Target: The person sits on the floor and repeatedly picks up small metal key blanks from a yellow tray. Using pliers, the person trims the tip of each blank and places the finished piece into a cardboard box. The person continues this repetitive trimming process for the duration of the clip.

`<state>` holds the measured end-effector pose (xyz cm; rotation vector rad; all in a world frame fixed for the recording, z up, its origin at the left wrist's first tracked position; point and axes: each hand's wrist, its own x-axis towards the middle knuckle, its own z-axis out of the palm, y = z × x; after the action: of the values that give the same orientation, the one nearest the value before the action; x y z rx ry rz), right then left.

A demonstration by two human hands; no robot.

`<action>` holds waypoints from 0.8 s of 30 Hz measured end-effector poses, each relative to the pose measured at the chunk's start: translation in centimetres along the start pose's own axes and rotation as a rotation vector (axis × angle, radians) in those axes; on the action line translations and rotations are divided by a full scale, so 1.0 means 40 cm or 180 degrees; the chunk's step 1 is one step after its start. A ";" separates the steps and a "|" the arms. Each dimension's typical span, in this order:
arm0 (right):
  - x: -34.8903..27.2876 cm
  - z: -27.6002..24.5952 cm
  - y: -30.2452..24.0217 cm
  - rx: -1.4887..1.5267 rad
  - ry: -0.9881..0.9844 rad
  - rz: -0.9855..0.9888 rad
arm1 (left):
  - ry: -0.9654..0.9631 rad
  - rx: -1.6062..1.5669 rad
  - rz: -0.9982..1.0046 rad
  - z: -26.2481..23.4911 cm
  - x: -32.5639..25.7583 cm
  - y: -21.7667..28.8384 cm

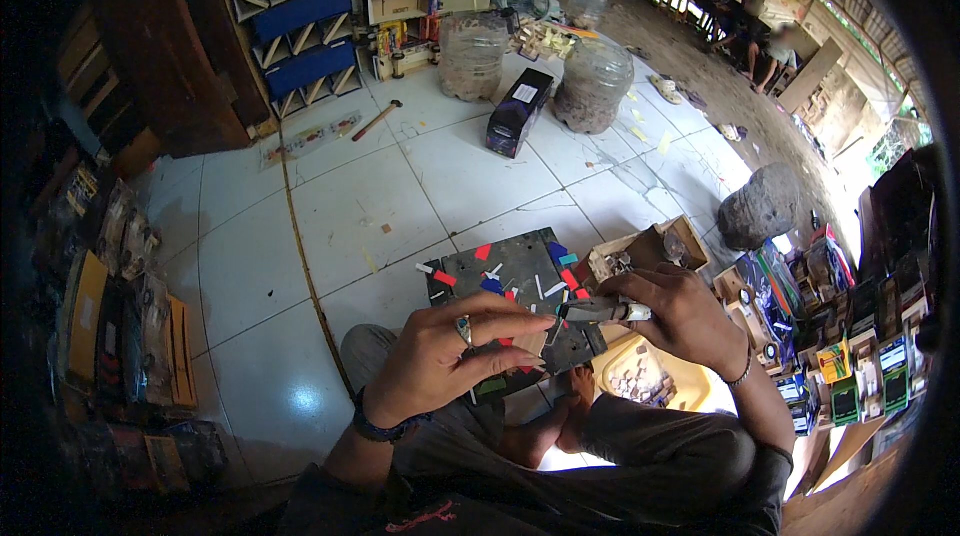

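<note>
My left hand (475,341), with a ring on one finger, curls its thumb and fingers around a small pale wooden-looking piece (530,343). In my right hand (675,311) is a short knife-like tool (592,310), its flat grey part pointing left and a whitish end showing by the palm. The tool's tip is close to the left fingertips; whether they touch I cannot tell. Both hands are above a dark, worn board (460,266) strewn with red, blue and white scraps, including a red piece (445,278).
Behind my right hand stands an open wooden box (690,231); below it is a yellow tub (700,388) of small pale blocks. Wooden goods line both sides. On the tiled floor are a hammer (378,120), a dark carton (520,113) and large plastic containers (592,86). People sit far off.
</note>
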<state>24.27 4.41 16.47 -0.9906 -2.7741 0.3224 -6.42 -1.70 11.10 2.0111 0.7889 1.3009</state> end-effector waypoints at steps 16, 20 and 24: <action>0.008 0.007 -0.013 -0.0206 0.0246 0.0219 | 0.0184 0.0323 -0.0046 0.010 0.002 -0.002; 0.008 0.009 -0.011 -0.0103 0.0261 0.0204 | 0.0197 0.0403 -0.0033 0.011 0.003 -0.005; 0.008 0.011 -0.008 -0.0155 0.0249 0.0183 | 0.0251 0.0450 -0.0006 0.013 0.004 -0.004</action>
<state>23.74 4.31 16.14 -1.0720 -2.6994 0.2203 -5.91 -1.56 10.89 2.0781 0.9427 1.3645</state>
